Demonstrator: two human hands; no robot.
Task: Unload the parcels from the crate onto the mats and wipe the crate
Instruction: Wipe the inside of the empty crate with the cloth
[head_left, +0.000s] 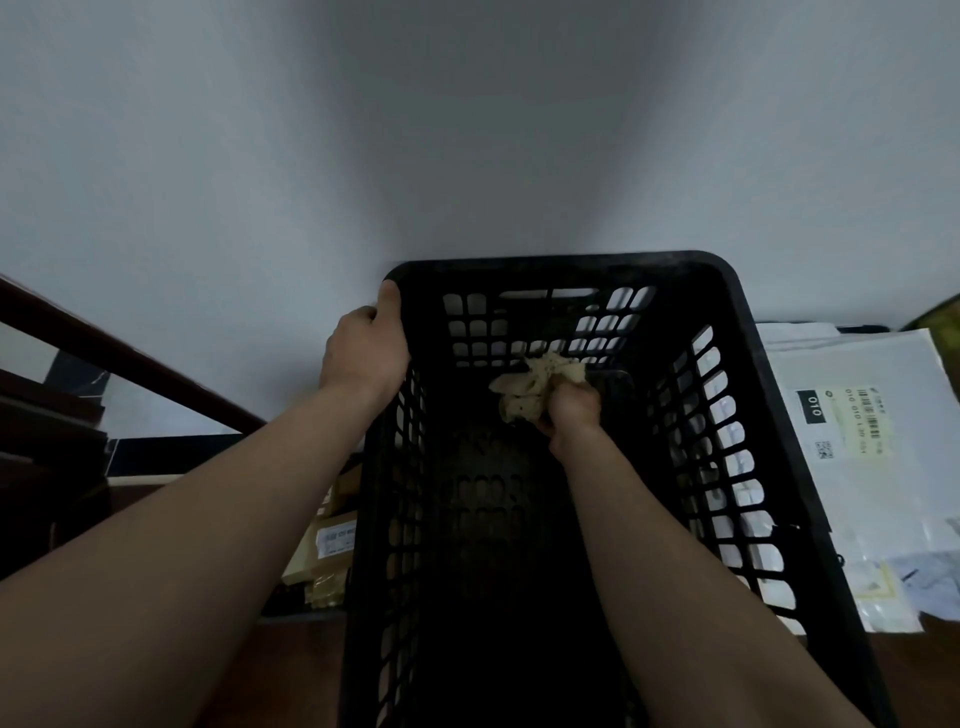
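Note:
A tall black plastic crate with slotted walls stands in front of me, and I see no parcels inside it. My left hand grips the crate's far left rim corner, thumb over the edge. My right hand reaches deep inside and holds a crumpled beige cloth against the crate's bottom near the far wall. White bagged parcels with printed labels lie outside, to the right of the crate. Brown cardboard parcels lie to its left.
A plain white wall rises right behind the crate. A dark wooden stair rail and steps run along the left. Brown floor shows at the lower right, beside the white parcels.

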